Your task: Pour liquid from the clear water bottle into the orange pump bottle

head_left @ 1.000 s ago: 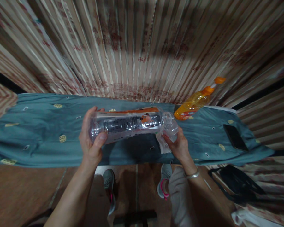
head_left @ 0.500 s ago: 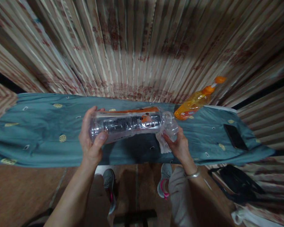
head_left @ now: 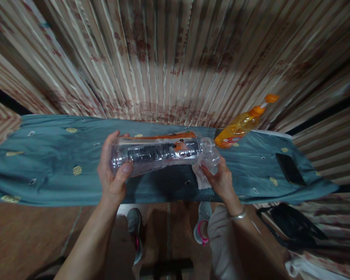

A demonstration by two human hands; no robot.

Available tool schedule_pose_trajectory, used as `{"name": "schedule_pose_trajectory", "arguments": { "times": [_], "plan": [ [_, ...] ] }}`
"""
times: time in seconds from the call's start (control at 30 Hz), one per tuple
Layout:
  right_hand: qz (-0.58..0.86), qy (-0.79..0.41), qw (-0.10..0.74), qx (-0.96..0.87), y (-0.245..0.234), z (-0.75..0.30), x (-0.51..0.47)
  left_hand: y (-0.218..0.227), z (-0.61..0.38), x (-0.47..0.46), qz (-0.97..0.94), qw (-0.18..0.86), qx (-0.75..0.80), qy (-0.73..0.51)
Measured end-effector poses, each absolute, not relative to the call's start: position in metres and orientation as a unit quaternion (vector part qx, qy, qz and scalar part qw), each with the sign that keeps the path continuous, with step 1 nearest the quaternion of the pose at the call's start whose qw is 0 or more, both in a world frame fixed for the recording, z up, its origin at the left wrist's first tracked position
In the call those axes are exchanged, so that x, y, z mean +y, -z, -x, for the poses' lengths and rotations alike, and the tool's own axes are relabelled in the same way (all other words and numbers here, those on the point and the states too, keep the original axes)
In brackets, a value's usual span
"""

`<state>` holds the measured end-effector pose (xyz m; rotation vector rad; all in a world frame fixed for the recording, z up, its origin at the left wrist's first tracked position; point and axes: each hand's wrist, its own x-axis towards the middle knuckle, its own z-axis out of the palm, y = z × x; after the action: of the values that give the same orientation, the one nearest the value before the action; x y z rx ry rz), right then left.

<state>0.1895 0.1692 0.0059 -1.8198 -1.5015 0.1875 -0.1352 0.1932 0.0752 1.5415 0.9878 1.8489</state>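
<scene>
A clear plastic water bottle [head_left: 154,153] with an orange animal print lies sideways in the air above the teal tablecloth [head_left: 52,155]. My left hand [head_left: 113,171] is closed round its base end, thumb on the near side. At the neck end, my right hand [head_left: 220,177] pinches a crumpled white cloth [head_left: 202,177] against the bottle's clear top. Some of the right fingers are hidden behind the top. Just beyond that hand, an upright bottle of orange liquid [head_left: 236,130] with an orange cap stands on the table.
A black phone [head_left: 290,169] rests on the table's right part. Pleated patterned curtains [head_left: 175,58] hang close behind the table. Below right is a black bag [head_left: 297,225]. Two grey shoes [head_left: 134,229] show on the brown floor under the table's front edge.
</scene>
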Motion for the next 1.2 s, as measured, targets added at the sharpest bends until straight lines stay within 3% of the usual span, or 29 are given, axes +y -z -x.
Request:
{"name": "schedule_pose_trajectory", "arguments": {
  "times": [0.93,1.2],
  "plan": [
    [0.717,-0.079,0.369,-0.586,-0.0126,-0.1864,0.1668,-0.0722,0.1362,0.1943,-0.584,0.25,0.382,-0.671],
    [0.67,-0.048,0.415,-0.613,-0.0077,-0.1882,0.1701,-0.071,0.1355,0.1939,-0.588,0.251,0.387,-0.664]
  ]
}}
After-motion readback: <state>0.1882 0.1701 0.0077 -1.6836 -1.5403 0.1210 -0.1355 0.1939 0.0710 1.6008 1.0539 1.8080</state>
